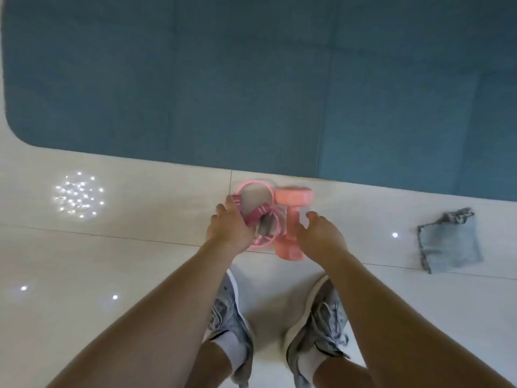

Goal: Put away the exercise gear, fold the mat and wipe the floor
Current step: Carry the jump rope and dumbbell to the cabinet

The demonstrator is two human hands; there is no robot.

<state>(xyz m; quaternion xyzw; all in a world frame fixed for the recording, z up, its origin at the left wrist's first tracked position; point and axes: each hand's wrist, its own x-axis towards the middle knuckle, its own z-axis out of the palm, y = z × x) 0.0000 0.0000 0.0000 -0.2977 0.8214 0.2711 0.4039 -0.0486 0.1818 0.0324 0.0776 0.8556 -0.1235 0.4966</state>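
Skipping rope (256,214) clasped by left hand (228,228), dumbbell (291,219) reached by spread right hand (321,233); mat (251,79) unfolded (cloth (447,242) untouched).

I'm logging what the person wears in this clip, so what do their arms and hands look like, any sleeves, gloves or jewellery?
Both forearms are bare, with no sleeves in view. The left hand and right hand wear no gloves; no watch, bracelet or ring shows, though the picture is slightly blurred.

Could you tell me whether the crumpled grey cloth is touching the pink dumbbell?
Apart: the head view shows bare floor between the crumpled grey cloth and the pink dumbbell.
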